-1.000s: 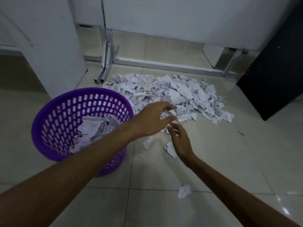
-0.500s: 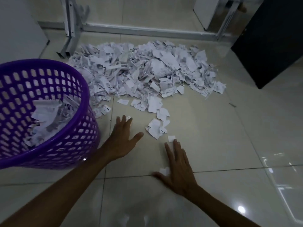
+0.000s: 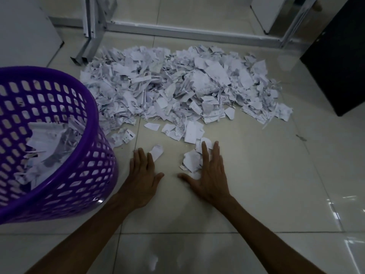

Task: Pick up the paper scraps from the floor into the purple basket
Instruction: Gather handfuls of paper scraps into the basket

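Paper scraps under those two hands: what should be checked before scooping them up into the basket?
1. Left hand flat on the floor, fingers straight, holding nothing: ok.
2. Right hand lies on the loose scraps, no grip yet: ok.
3. Single scrap at the left fingertips, within reach: ok.
4. Purple basket close beside the left hand, opening clear, room left: ok.
5. Big pile on the floor remains: not ok.
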`<state>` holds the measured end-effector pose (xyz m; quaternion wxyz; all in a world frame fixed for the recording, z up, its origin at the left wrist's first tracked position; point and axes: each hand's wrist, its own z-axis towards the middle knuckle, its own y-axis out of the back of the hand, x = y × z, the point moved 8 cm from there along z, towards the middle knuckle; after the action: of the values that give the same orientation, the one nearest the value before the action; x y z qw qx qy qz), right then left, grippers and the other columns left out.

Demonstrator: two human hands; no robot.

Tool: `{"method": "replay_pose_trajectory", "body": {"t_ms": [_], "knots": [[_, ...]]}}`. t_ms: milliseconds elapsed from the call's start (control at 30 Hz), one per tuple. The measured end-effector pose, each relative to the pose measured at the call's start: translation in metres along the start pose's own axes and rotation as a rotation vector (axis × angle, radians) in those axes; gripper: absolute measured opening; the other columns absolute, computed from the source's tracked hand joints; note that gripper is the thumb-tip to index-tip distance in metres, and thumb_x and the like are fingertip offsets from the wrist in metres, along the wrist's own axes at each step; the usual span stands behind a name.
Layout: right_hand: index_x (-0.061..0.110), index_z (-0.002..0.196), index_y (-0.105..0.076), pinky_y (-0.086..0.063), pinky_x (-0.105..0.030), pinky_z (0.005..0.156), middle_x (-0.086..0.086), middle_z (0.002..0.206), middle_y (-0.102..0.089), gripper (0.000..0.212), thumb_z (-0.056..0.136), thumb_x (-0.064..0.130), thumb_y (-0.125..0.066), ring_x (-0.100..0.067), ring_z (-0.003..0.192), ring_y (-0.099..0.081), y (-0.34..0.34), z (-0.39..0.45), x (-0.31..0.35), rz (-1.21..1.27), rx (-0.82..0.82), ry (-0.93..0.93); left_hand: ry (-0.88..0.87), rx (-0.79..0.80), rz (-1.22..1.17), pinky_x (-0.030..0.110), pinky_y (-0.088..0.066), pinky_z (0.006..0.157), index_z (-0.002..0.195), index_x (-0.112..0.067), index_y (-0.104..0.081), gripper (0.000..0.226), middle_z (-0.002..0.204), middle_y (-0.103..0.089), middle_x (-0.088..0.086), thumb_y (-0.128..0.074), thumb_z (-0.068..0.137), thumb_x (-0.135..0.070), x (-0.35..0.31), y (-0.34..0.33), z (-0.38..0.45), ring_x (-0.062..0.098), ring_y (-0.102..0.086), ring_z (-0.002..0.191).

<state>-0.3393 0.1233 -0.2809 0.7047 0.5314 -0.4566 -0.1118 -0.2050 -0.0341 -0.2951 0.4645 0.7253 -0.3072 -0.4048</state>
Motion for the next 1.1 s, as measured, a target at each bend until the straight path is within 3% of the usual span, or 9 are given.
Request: {"method": "replay_pose_trajectory", "body": {"t_ms": [133,267,367,467,533,633,733,900,1100], "knots": [[0.036,0.157,0.0,-0.002,-0.043,0.121,-0.008,0.164,0.016,0.105,0.074,0.091,-0.035,-0.027,0.152,0.01,-0.003,0.034,0.016,-0.066,0.035,0.09,-0.018,0.001,0.061,0.041,0.014,0.114,0.152,0.001,0.005,0.116,0.156,0.018,0.028,0.036,0.066,-0.071,-0.001,0.003,0.017,0.037,0.021,0.145],[0.04,0.156,-0.007,0.003,-0.044,0.121,-0.002,0.165,0.012,0.092,0.08,0.086,-0.032,-0.024,0.152,0.009,-0.008,0.066,0.027,-0.16,0.075,0.146,-0.033,0.024,0.04,0.039,0.013,0.115,0.153,-0.005,0.005,0.101,0.157,0.021,0.023,0.016,0.076,-0.068,-0.005,0.011,0.031,0.033,0.025,0.145],[0.037,0.156,-0.014,0.0,-0.047,0.122,-0.002,0.166,0.001,0.083,0.087,0.08,-0.03,-0.024,0.153,0.001,-0.017,0.076,0.029,-0.205,0.148,0.169,-0.038,-0.013,-0.09,0.039,0.003,0.119,0.154,-0.009,-0.014,0.079,0.16,0.009,0.021,-0.009,0.095,-0.061,-0.003,0.026,0.038,0.03,0.017,0.148],[0.034,0.155,-0.023,-0.004,-0.048,0.123,0.0,0.165,-0.011,0.079,0.09,0.078,-0.024,-0.022,0.152,-0.004,-0.019,0.065,0.025,-0.21,0.151,0.192,-0.046,-0.206,-0.295,0.039,-0.013,0.119,0.143,-0.013,-0.042,0.047,0.161,-0.011,0.016,-0.038,0.102,-0.035,0.002,0.047,0.045,0.026,0.001,0.15],[0.034,0.152,-0.031,-0.005,-0.048,0.123,0.003,0.164,-0.019,0.075,0.09,0.076,-0.023,-0.019,0.152,-0.008,-0.013,0.049,0.024,-0.195,0.126,0.21,-0.037,-0.294,-0.38,0.041,-0.02,0.118,0.142,-0.017,-0.042,0.045,0.161,-0.015,0.01,-0.046,0.1,-0.032,0.003,0.057,0.05,0.022,-0.005,0.15],[0.031,0.142,-0.046,-0.012,-0.05,0.121,0.002,0.159,-0.028,0.061,0.094,0.067,-0.037,-0.015,0.15,-0.017,0.007,0.023,0.022,-0.089,0.016,0.268,-0.081,-0.253,-0.415,0.041,-0.017,0.119,0.148,-0.017,-0.033,0.052,0.162,-0.012,0.009,-0.046,0.1,-0.033,-0.007,0.06,0.065,0.021,-0.004,0.15],[0.028,0.151,-0.037,-0.018,-0.043,0.12,-0.002,0.164,-0.013,0.08,0.085,0.069,-0.056,-0.019,0.151,-0.015,0.024,-0.005,0.004,0.097,-0.11,0.214,-0.074,-0.165,-0.441,0.038,-0.01,0.119,0.152,-0.019,-0.022,0.059,0.163,-0.003,0.008,-0.043,0.101,-0.037,-0.016,0.058,0.077,0.022,0.001,0.15],[0.029,0.158,-0.007,-0.019,-0.046,0.121,-0.004,0.165,0.011,0.128,0.059,0.094,-0.055,-0.022,0.152,-0.001,0.004,-0.017,-0.01,0.018,0.011,0.107,0.006,0.036,-0.369,0.039,0.002,0.12,0.155,-0.01,-0.007,0.063,0.162,0.005,0.015,-0.03,0.104,-0.04,-0.022,0.038,0.097,0.025,0.008,0.15],[0.034,0.156,0.007,-0.006,-0.052,0.122,-0.007,0.164,0.019,0.129,0.058,0.097,-0.049,-0.023,0.151,0.018,-0.014,0.014,0.013,-0.045,0.046,0.098,-0.08,0.045,-0.397,0.033,-0.002,0.121,0.155,-0.012,-0.013,0.057,0.163,-0.005,0.01,-0.024,0.105,-0.037,-0.039,0.026,0.078,0.019,0.0,0.15]]}}
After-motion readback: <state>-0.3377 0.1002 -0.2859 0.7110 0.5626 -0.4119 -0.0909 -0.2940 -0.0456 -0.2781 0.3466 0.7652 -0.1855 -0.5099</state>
